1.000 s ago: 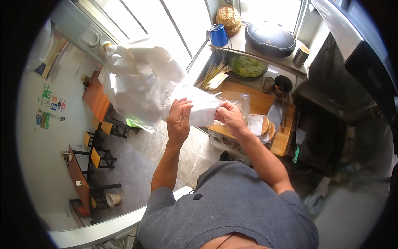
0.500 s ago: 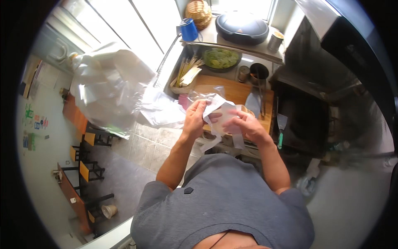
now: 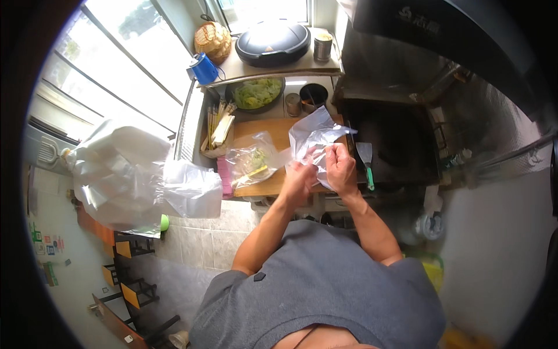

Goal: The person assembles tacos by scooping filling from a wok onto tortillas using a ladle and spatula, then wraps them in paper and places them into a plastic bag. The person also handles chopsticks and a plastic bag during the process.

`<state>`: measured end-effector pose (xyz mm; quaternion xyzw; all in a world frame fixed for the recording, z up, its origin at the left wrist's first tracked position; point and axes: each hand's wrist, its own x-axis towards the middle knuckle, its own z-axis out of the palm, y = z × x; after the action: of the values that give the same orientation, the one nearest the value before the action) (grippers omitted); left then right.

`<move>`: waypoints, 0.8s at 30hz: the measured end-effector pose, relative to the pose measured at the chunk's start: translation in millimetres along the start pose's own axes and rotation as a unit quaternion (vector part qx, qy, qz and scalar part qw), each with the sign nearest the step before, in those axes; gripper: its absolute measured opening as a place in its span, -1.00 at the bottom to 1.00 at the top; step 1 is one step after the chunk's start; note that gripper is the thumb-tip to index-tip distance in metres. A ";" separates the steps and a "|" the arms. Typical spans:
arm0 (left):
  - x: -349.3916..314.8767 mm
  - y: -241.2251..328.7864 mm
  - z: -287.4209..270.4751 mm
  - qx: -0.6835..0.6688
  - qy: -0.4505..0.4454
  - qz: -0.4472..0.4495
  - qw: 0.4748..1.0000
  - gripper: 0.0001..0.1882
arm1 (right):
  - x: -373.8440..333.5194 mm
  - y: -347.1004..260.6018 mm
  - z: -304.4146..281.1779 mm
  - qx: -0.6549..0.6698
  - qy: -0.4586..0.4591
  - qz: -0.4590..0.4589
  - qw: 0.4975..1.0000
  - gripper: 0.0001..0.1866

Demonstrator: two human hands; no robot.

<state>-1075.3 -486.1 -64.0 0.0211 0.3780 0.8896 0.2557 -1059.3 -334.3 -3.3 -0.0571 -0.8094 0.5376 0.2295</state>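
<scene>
A thin white plastic bag [image 3: 314, 131] hangs loosely bunched over the wooden cutting board [image 3: 270, 127]. My right hand [image 3: 342, 168] is closed on its right side, fingers curled in. Slightly blurred, my left hand [image 3: 300, 179] has its fingers bent around the bag's near edge, close to the right hand. To the left, a clear plastic bag [image 3: 254, 163] rests on the board with something green and yellow inside. Neither hand touches it. The folds hide whatever the white bag may contain.
A dark griddle [image 3: 389, 139] is at right, a green-handled spatula [image 3: 368, 166] on its near edge. Behind the board are a bowl of lettuce [image 3: 256, 95], a tin [image 3: 293, 104] and a dark pot [image 3: 314, 96]. Large plastic bags [image 3: 119, 180] hang at left.
My hands have come closer together, and the white bag now bunches up beyond them over the board. The clear bag shows lying apart from my left hand. The view has shifted.
</scene>
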 end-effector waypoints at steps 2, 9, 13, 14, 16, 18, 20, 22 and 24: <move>17.7 16.6 15.0 -0.073 0.114 -0.001 0.991 -0.64 | -5.1 5.8 -9.7 -0.014 0.023 0.017 0.999 -0.78; 16.2 0.8 26.7 0.112 0.128 0.022 0.985 -0.75 | -15.6 26.8 -13.9 0.014 0.072 0.040 0.996 -0.75; 20.2 0.8 26.4 0.232 0.114 0.086 0.962 -0.69 | -22.8 58.3 -13.6 0.108 0.029 0.118 0.987 -0.79; 19.7 3.4 31.9 0.240 0.127 0.092 0.958 -0.67 | -21.8 63.5 -16.4 0.136 0.027 0.147 0.979 -0.80; 26.5 -7.4 19.6 0.352 0.121 0.202 0.906 -0.65 | -20.0 85.4 -21.0 0.061 0.060 0.084 0.993 -0.72; 29.8 -7.6 11.4 0.445 0.110 0.274 0.845 -0.63 | -13.2 41.8 -39.8 0.020 0.026 0.060 0.998 -0.70; 27.5 -1.9 13.4 0.498 0.109 0.231 0.829 -0.65 | -9.3 11.9 -42.3 -0.004 -0.064 0.027 0.998 -0.72; 26.1 -5.3 22.0 0.399 0.126 0.055 0.907 -0.59 | -10.2 11.1 -30.3 0.046 -0.169 0.069 0.982 -0.71; 23.6 3.0 32.9 0.473 0.131 0.092 0.866 -0.59 | -3.6 42.3 -14.5 0.121 -0.077 0.074 0.987 -0.79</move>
<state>-1089.5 -454.9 -42.2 0.0569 0.7798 0.6183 0.0802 -1056.3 -305.8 -37.7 -0.0469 -0.7472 0.6499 0.1309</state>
